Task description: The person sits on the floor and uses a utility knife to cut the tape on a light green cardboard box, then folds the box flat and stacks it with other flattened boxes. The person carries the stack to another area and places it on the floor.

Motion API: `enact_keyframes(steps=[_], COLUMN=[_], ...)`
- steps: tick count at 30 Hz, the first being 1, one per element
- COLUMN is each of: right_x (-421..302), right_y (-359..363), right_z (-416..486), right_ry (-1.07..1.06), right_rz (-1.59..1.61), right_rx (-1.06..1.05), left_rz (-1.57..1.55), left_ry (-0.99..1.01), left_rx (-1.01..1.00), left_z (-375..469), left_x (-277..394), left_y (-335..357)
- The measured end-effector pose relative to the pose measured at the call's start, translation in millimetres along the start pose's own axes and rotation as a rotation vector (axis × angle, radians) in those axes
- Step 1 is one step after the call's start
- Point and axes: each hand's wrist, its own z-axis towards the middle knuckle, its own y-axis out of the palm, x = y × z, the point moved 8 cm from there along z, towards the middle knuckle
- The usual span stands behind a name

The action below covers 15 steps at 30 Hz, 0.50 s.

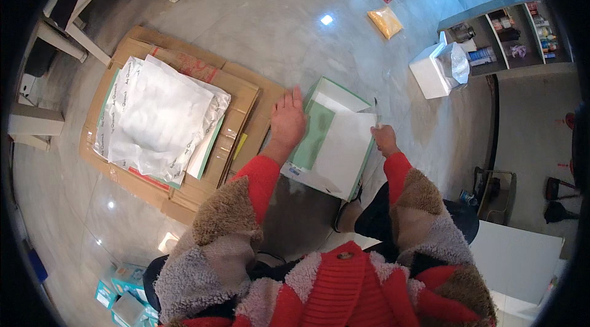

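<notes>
A green and white cardboard box (346,143) lies open on the floor before me, its white inner faces and a green panel showing. My left hand (289,117) lies against the box's left edge, fingers stretched out and the thumb hidden. At the right edge, my right hand (384,138) is closed around the handle of a small knife (376,107). Its thin blade points away from me, beside the box's upper right corner; whether it touches the cardboard I cannot tell.
Left of the box, flattened brown cartons (244,92) carry white printed plastic bags (161,115). Food packets (386,23) lie on the far floor. A white foam box (431,71) stands by the shelf unit (502,37) at right. Teal packages (131,283) sit at lower left.
</notes>
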Motion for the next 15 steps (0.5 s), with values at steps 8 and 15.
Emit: enact_keyframes(steps=[8, 15], right_x=[-151.1, -181.2], right_y=[-8.2, 34.5], right_z=[-11.4, -11.2], right_ry=[-0.268, -0.202], right_rz=[0.072, -0.127], right_rx=[0.015, -0.119], left_rz=[-0.218, -0.219], left_ry=[-0.240, -0.291], left_rx=[-0.249, -0.349], left_z=[-23.9, -28.4], left_x=[9.0, -2.2], left_y=[47.8, 64.1])
